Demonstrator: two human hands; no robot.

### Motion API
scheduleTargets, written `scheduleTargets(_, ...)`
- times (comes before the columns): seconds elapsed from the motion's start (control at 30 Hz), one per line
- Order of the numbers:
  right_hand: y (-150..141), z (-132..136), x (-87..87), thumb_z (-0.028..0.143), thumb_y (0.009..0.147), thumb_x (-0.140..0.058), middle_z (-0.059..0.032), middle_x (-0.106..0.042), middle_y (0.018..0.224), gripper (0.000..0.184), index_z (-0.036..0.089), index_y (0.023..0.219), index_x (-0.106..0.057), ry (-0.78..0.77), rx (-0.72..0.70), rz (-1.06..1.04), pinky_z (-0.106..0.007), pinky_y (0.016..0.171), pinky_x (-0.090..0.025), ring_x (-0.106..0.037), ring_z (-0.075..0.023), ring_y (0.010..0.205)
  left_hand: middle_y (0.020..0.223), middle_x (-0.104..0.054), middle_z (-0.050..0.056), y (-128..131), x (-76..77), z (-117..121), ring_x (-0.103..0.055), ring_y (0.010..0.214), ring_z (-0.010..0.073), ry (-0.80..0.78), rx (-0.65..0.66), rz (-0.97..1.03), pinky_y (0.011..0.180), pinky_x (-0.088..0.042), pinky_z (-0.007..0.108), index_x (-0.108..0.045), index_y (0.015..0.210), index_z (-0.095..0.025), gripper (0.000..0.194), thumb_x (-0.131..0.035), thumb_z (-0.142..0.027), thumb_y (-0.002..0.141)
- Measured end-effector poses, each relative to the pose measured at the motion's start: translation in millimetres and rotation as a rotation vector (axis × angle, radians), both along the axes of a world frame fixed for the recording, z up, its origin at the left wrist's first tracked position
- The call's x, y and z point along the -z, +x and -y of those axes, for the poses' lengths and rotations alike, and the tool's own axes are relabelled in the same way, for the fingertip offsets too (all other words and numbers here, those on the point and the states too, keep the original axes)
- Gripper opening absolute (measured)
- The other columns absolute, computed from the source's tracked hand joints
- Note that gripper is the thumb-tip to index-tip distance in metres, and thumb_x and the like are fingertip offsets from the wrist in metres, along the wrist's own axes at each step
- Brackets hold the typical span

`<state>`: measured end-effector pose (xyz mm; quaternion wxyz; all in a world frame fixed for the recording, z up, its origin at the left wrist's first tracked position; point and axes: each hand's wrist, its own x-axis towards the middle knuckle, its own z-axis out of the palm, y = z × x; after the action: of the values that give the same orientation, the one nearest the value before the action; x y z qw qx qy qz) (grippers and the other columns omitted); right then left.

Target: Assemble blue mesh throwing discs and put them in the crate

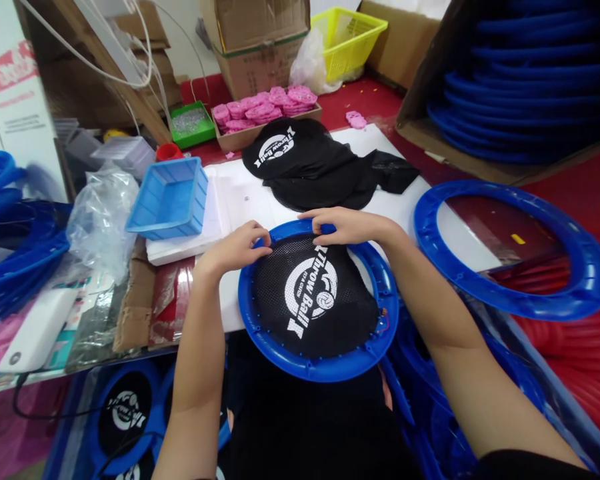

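A blue plastic ring [313,371] lies tilted before me, its near side by my body. Black mesh fabric [270,293] with a white "Throw Ball" print covers most of its opening; a gap shows at the right, where the mesh edge is off the rim. My left hand [237,250] pinches the mesh edge at the ring's far left. At the far right side, my right hand [347,227] has its thumb on the mesh and its fingers over the rim. Small red and dark wires [383,322] show on the ring's right side.
More black mesh pieces [325,167] lie on the white board behind the ring. Another blue ring [513,250] rests at right, below a carton of stacked blue rings [525,87]. A blue bin [170,197], green tray [193,125] and pink parts [265,107] stand farther back.
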<state>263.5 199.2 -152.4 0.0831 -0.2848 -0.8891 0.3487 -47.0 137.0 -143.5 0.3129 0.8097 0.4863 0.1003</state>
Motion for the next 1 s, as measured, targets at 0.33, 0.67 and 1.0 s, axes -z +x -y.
scheduleTargets(0.33,5,-4,0.3,0.043,0.088,-0.069,-0.0115,-0.054,0.162,0.021,0.021,0.088,-0.070,-0.012,-0.011,0.026,-0.048,0.119,-0.041,-0.055,-0.0324,0.143,0.106,-0.074,0.007,13,3.3,5,-0.064,0.106,0.0257,0.297,0.148,0.008,0.099,-0.051,0.044,-0.070,0.084,-0.021,0.008,-0.070,-0.017,0.091)
scheduleTargets(0.67,1,-3,5.0,0.047,0.091,-0.069,-0.0151,-0.063,0.151,0.026,0.021,0.093,-0.070,0.040,-0.003,-0.094,-0.050,0.118,-0.043,-0.057,-0.0335,0.142,0.111,-0.078,0.006,13,5.4,4,-0.068,0.108,0.0247,0.298,0.145,0.058,0.100,-0.052,0.042,-0.070,0.085,-0.020,0.008,-0.068,-0.015,0.090)
scheduleTargets(1.0,-52,0,20.2,0.041,0.099,-0.066,-0.0167,-0.056,0.157,0.037,0.022,0.131,-0.072,0.185,-0.127,-0.120,-0.058,0.121,-0.040,-0.051,-0.0346,0.146,0.090,-0.079,0.004,13,6.7,7,-0.073,0.086,0.0204,0.231,-0.003,0.079,0.083,-0.052,0.034,-0.073,0.084,-0.019,0.006,-0.070,-0.015,0.086)
